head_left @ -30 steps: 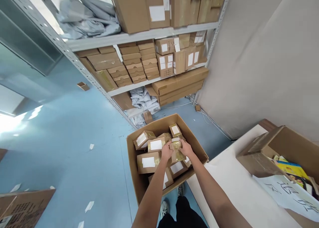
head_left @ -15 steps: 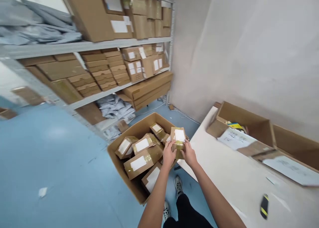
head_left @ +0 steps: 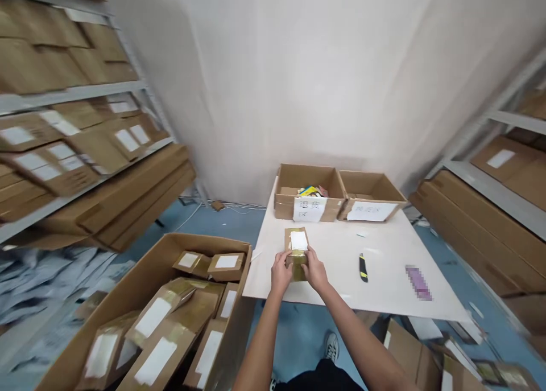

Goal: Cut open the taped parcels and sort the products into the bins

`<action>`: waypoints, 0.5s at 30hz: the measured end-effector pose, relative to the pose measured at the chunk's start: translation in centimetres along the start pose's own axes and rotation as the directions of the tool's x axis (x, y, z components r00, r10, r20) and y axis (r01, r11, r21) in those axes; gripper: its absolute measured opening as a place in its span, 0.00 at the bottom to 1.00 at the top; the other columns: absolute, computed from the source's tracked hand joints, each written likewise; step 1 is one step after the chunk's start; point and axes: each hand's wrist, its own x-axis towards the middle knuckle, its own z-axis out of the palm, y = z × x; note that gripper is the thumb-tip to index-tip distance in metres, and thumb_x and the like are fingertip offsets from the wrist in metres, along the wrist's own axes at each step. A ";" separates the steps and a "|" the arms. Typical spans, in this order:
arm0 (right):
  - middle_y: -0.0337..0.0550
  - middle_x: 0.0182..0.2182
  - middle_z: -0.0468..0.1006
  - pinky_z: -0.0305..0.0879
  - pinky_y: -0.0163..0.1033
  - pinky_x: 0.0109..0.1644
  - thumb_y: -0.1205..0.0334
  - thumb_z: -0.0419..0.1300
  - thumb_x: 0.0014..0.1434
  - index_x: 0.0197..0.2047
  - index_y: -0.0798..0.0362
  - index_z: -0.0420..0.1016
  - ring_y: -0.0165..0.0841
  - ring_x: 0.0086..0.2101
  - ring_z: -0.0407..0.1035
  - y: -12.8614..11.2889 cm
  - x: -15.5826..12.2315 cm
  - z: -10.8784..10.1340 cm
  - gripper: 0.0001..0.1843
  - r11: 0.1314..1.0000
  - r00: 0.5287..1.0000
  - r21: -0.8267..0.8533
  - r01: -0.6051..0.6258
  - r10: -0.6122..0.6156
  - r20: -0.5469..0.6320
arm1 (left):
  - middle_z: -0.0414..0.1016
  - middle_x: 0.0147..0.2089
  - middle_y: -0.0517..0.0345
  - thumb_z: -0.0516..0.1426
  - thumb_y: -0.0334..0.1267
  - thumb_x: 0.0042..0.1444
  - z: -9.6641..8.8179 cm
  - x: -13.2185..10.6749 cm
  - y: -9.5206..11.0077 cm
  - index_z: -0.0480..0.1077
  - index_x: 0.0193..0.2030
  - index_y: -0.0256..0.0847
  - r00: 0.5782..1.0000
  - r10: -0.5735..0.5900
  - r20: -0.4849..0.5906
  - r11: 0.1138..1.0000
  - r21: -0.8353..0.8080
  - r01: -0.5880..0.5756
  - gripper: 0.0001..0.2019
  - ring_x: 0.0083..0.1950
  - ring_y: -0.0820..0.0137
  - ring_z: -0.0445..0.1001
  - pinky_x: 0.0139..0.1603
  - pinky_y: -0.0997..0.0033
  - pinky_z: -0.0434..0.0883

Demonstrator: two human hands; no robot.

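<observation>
Between my two hands is a small brown cardboard box (head_left: 298, 254), with a white label on top and shiny tape across its near part. My left hand (head_left: 282, 272) grips its left side, and my right hand (head_left: 314, 270) grips the right side. The box is over the left part of a white table (head_left: 333, 288); whether it touches the surface I cannot tell. On the table, right of my hands, lies a black and yellow box cutter (head_left: 363, 267). Down to the left stands a large open carton (head_left: 170, 243) filled with several taped, labelled boxes.
Two open cardboard bins (head_left: 305, 177) with handwritten paper signs line the table's back edge; the left one holds colourful items. A blurred purple object (head_left: 418, 283) lies at the table's right. Shelves (head_left: 77, 101) with boxes flank both sides. More cartons (head_left: 409, 351) sit below the table.
My view has turned right, from the shelving and large carton toward the table. The small box has moved with both hands from over the large carton to over the table's left part.
</observation>
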 end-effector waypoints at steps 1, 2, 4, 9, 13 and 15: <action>0.51 0.72 0.60 0.73 0.48 0.57 0.69 0.56 0.62 0.64 0.48 0.67 0.45 0.55 0.75 1.8 0.0 -0.9 0.27 1.000 0.999 0.015 -0.016 0.017 -0.032 | 0.74 0.60 0.50 0.56 0.26 0.55 2.0 0.6 0.9 0.75 0.58 0.49 1.000 0.016 0.016 1.000 0.000 -0.016 0.25 0.62 0.60 0.75 0.66 0.56 0.72; 0.52 0.72 0.61 0.73 0.49 0.58 0.69 0.56 0.62 0.64 0.49 0.66 0.45 0.57 0.74 3.6 0.1 -1.6 0.27 0.999 0.997 0.031 -0.028 0.030 -0.069 | 0.73 0.61 0.50 0.55 0.26 0.56 4.0 1.2 1.6 0.75 0.58 0.48 0.999 0.028 0.031 1.000 -0.004 -0.028 0.24 0.63 0.60 0.74 0.66 0.56 0.72; 0.53 0.72 0.61 0.71 0.49 0.62 0.71 0.53 0.62 0.66 0.50 0.66 0.44 0.62 0.70 7.4 0.2 -2.6 0.29 0.997 0.988 0.061 -0.049 0.057 -0.142 | 0.73 0.63 0.49 0.55 0.26 0.56 8.1 1.9 2.7 0.75 0.59 0.48 0.997 0.032 0.066 0.999 -0.025 -0.030 0.24 0.65 0.60 0.73 0.66 0.57 0.72; 0.53 0.73 0.61 0.63 0.53 0.70 0.78 0.53 0.56 0.72 0.50 0.64 0.45 0.70 0.59 16.2 -0.2 -2.5 0.41 0.974 0.974 0.024 -0.224 0.225 -0.011 | 0.72 0.69 0.49 0.59 0.26 0.53 16.6 1.3 2.1 0.69 0.67 0.48 0.937 -0.097 0.336 0.995 0.009 0.100 0.33 0.70 0.58 0.70 0.70 0.52 0.68; 0.52 0.76 0.55 0.59 0.55 0.72 0.79 0.56 0.52 0.75 0.52 0.62 0.50 0.74 0.49 20.8 -0.5 -3.0 0.47 0.978 0.939 -0.037 -0.203 0.206 0.276 | 0.75 0.67 0.47 0.61 0.29 0.52 19.4 1.3 0.6 0.71 0.66 0.46 0.901 -0.167 0.400 0.983 0.143 0.119 0.32 0.70 0.56 0.71 0.74 0.50 0.63; 0.51 0.76 0.53 0.57 0.55 0.73 0.77 0.57 0.54 0.76 0.52 0.59 0.50 0.75 0.44 22.0 -0.1 -4.3 0.47 0.988 0.939 -0.011 -0.156 0.152 0.310 | 0.74 0.68 0.46 0.62 0.30 0.53 19.5 3.0 0.7 0.71 0.65 0.45 0.927 -0.186 0.326 0.966 0.233 0.112 0.31 0.71 0.55 0.69 0.75 0.49 0.61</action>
